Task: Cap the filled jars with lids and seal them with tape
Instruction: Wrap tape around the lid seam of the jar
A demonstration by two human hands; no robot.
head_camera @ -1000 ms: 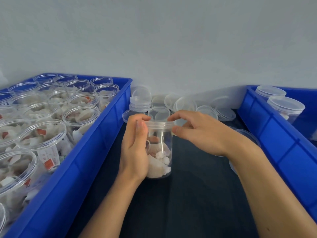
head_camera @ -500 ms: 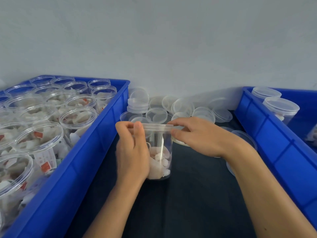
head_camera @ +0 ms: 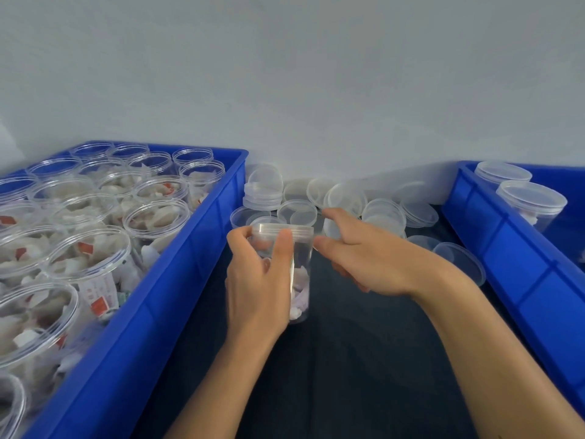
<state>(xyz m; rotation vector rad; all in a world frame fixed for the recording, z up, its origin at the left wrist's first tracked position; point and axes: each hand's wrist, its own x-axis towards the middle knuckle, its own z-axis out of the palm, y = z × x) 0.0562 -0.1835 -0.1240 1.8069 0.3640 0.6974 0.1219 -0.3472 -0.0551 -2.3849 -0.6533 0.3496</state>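
Observation:
A clear filled jar [head_camera: 300, 280] stands on the dark mat between two blue crates. A clear lid [head_camera: 285, 231] sits on its mouth. My left hand [head_camera: 256, 280] grips the jar from the left, with the thumb and fingers curled round its upper part just under the lid. My right hand [head_camera: 364, 258] is at the lid's right edge, thumb tip against the rim and forefinger curved behind it. Loose clear lids [head_camera: 297, 212] lie piled against the wall behind the jar. No tape is in view.
The left blue crate [head_camera: 177, 280] holds several open filled jars [head_camera: 88, 258]. In the right blue crate [head_camera: 506, 258] stand two capped jars [head_camera: 531, 201]. More lids [head_camera: 459, 261] lie on the mat beside the right crate. A grey wall closes the back.
My left hand slid up the jar to just below the lid. My right hand turned and drew back toward the lid's right edge. The view shifted slightly right.

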